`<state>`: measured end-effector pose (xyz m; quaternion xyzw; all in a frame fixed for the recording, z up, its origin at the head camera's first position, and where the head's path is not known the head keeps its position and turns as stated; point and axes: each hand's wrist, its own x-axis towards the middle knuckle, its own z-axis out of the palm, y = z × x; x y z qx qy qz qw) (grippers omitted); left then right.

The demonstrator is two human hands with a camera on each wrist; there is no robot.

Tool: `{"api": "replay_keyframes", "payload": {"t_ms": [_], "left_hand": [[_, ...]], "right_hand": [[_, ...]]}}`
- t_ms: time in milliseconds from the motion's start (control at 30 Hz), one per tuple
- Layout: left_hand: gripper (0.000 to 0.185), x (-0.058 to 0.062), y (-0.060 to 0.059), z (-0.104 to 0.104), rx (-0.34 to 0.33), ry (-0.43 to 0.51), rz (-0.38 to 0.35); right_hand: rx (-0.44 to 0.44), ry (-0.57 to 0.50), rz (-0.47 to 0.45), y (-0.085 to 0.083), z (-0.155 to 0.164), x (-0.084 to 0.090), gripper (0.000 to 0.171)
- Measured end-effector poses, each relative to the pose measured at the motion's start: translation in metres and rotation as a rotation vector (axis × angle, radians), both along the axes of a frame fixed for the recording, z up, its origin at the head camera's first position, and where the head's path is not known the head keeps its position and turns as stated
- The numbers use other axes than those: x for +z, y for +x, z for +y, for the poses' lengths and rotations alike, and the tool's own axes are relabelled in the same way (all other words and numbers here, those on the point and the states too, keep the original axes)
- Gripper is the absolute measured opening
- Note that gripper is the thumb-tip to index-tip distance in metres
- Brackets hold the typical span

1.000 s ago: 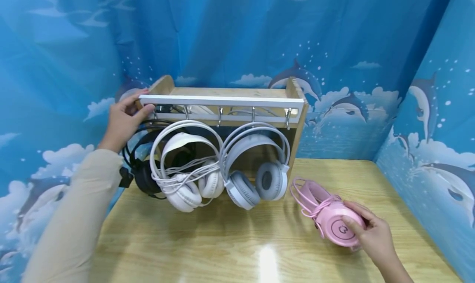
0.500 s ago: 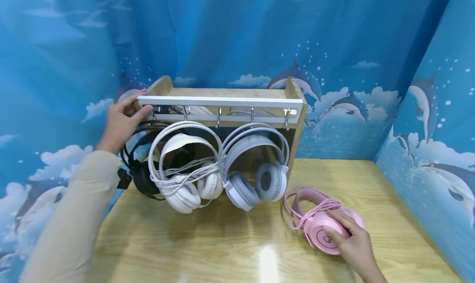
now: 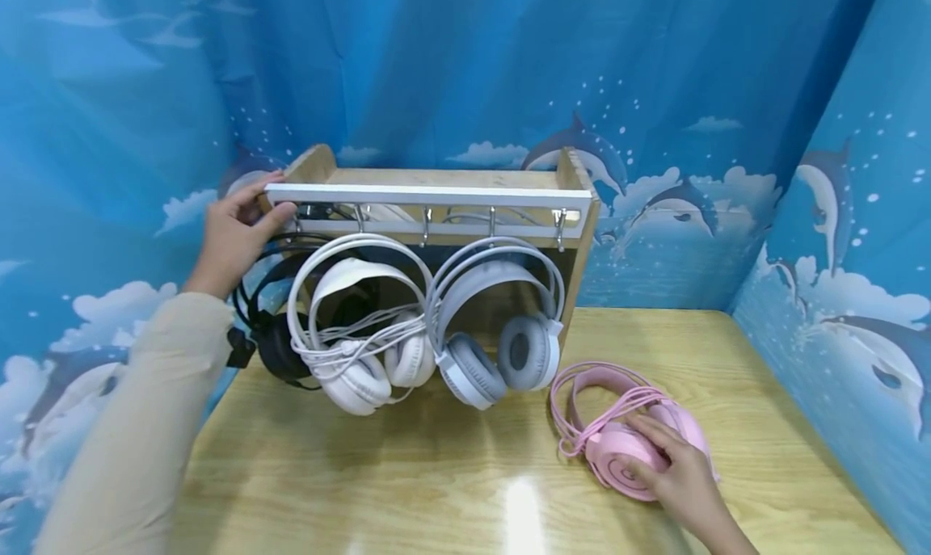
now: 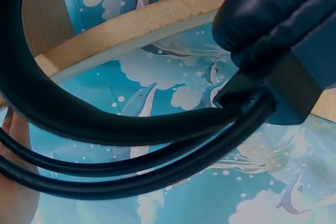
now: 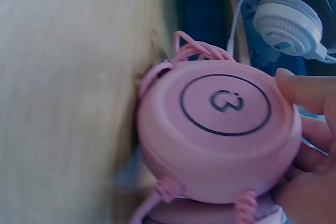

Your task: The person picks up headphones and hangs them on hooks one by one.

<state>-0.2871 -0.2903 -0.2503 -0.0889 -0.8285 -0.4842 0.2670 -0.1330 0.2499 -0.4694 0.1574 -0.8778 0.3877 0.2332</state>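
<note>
My right hand (image 3: 680, 478) grips one ear cup of the pink headphones (image 5: 226, 114), low over the wooden table at the right. The pink cable is bundled around their headband. At the rack's left end, my left hand (image 3: 236, 232) holds the white rail (image 3: 429, 193) with the thumb in front and the fingers behind. Black headphones (image 4: 126, 127) hang just below that hand, partly hidden behind white headphones (image 3: 356, 381). Grey headphones (image 3: 534, 353) hang to their right.
A wooden rack (image 3: 578, 272) with several metal hooks (image 3: 560, 228) stands at the back of the table (image 3: 407, 490). The rightmost hook bears no headphones. Cables show behind the rail. A blue dolphin-printed curtain (image 3: 451, 62) encloses the back and sides.
The pink headphones have moved left and turned in my right hand, coming lower on the table. My left hand keeps its hold on the rack.
</note>
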Motion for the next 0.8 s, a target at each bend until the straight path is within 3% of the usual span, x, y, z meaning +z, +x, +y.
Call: {"api": "replay_keyframes", "payload": {"t_ms": [100,333,533,800], "left_hand": [[0.047,0.000,0.000,-0.001,0.007,-0.008,-0.005],[0.047,0.000,0.001,0.000,0.001,-0.004,-0.012],[0.048,0.000,0.000,0.000,0.010,-0.005,-0.024],[0.048,0.000,-0.001,0.000,0.019,-0.017,-0.020]], "right_hand": [[0.028,-0.042,-0.047,-0.003,0.004,0.004,0.055],[0.061,-0.269,-0.181,-0.013,0.029,0.019,0.041],[0.032,-0.224,-0.195,-0.028,0.064,0.009,0.041],[0.095,-0.252,-0.399,-0.033,0.086,-0.007,0.044]]}}
